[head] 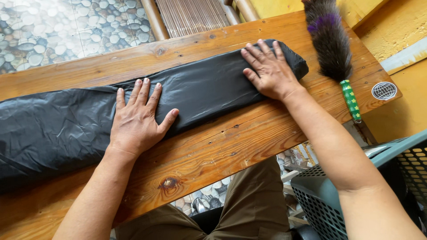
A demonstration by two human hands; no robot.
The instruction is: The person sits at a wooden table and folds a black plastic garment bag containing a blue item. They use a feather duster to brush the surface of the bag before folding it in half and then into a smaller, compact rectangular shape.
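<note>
A long black plastic bag (209, 89) lies folded flat across a wooden table (249, 133), running from the left edge to the upper right. My left hand (138, 118) presses palm-down on its middle, fingers spread. My right hand (269, 69) lies flat on the bag's right end, fingers apart. Neither hand grips anything.
A feather duster (331, 42) with a green patterned handle lies on the table's right end, beside a round sticker (384, 90). A grey-green plastic basket (351, 191) stands at the lower right by my knee. A wooden chair back (191, 15) stands beyond the table, on a pebble-pattern floor (53, 26).
</note>
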